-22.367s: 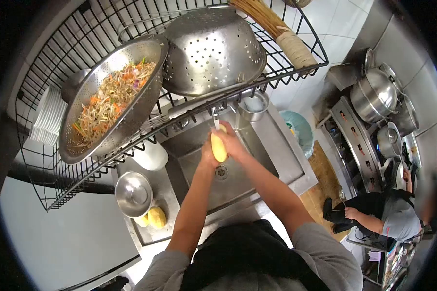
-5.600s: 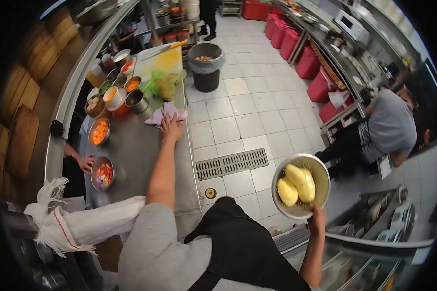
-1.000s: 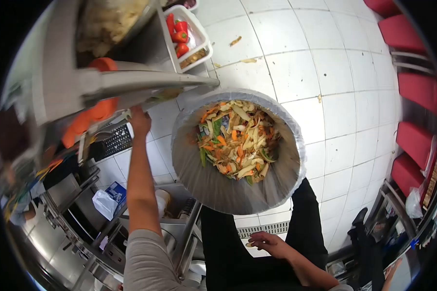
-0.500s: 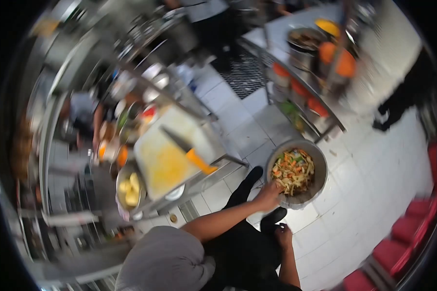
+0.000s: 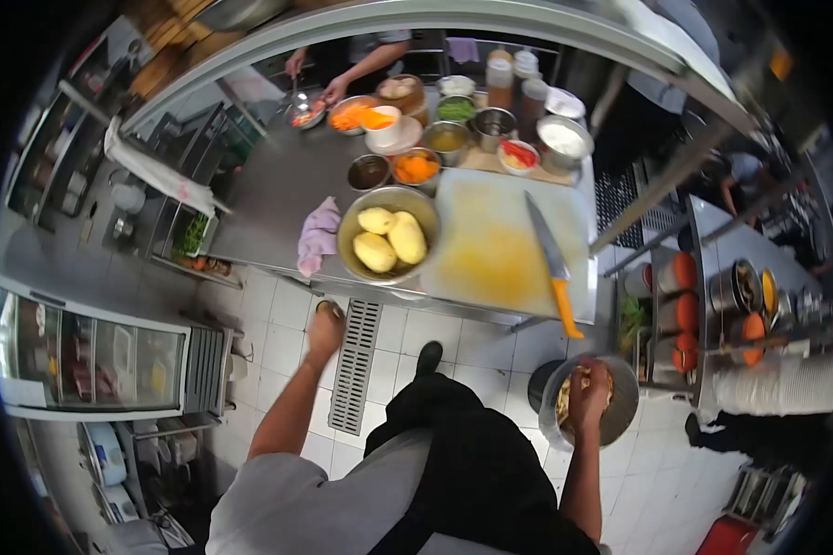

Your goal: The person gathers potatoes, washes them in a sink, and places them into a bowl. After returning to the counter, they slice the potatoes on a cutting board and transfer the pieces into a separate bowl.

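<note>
My left hand (image 5: 325,331) is closed, fingers curled, out over the floor near the drain grate (image 5: 354,365); a small round brownish thing shows at its fingertips. My right hand (image 5: 587,400) reaches down over the lined waste bin (image 5: 625,416), its fingers bent together. Pale scraps (image 5: 562,407) show around and below those fingers; what they hold I cannot tell. On the table's near side stands a metal bowl (image 5: 347,245) with several peeled potatoes (image 5: 407,238). Beside it lies a stained white cutting board (image 5: 467,208), with a yellow-handled knife (image 5: 551,254) on it, handle past the near edge.
A purple cloth (image 5: 318,238) lies left of the bowl. Behind are bowls of orange pieces (image 5: 416,167), green herbs (image 5: 455,109) and sauce bottles (image 5: 500,81). Across the table, another person's hands (image 5: 338,90) work at a bowl. A glass-fronted cabinet (image 5: 93,356) stands left, orange-lidded tubs (image 5: 683,273) right.
The view has swung round toward the table. My left hand has left the bin for the left side, while my right hand has moved over the bin.
</note>
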`<state>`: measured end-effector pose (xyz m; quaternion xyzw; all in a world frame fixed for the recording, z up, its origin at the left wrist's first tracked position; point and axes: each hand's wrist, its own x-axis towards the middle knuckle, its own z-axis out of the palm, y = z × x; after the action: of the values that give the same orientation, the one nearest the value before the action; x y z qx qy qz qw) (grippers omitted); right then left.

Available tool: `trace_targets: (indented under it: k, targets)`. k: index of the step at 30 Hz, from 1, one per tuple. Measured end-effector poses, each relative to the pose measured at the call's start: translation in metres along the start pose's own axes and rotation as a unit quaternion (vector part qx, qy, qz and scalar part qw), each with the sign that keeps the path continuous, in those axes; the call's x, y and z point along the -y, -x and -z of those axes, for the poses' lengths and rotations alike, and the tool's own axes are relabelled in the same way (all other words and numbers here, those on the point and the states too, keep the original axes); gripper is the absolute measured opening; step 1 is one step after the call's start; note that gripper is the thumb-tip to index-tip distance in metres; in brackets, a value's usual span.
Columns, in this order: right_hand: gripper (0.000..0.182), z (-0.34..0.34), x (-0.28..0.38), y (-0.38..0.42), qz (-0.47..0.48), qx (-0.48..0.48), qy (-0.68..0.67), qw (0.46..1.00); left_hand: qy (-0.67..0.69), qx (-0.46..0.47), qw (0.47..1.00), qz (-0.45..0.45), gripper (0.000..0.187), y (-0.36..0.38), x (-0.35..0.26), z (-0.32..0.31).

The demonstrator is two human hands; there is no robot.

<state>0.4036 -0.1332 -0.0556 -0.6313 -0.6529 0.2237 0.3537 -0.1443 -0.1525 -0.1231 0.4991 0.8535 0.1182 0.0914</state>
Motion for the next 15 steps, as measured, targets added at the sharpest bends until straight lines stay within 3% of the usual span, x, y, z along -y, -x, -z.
trace_targets:
  k: [1,3,5,10,15]
  targets:
    - [0.025,-0.01,0.007,-0.026,0.058,-0.001,0.058,0.997,0.084,-0.051,0.995,-0.01,0.029,-0.015,-0.011,0.052]
    - [0.028,-0.034,0.011,-0.068,0.066,0.013,0.081,0.994,0.124,-0.144,0.977,-0.1,0.05,-0.064,0.002,0.082]
    - [0.031,-0.055,0.013,-0.095,0.065,0.02,0.108,0.992,0.119,-0.129,0.968,-0.179,0.06,-0.113,0.011,0.075]
    - [0.04,-0.08,0.013,-0.115,0.019,0.034,0.18,0.983,-0.011,-0.107,0.975,-0.195,0.059,-0.173,0.012,0.009]
    - [0.036,-0.088,0.015,-0.117,0.003,0.003,0.215,0.977,0.031,-0.06,0.954,-0.292,0.055,-0.13,0.02,0.022]
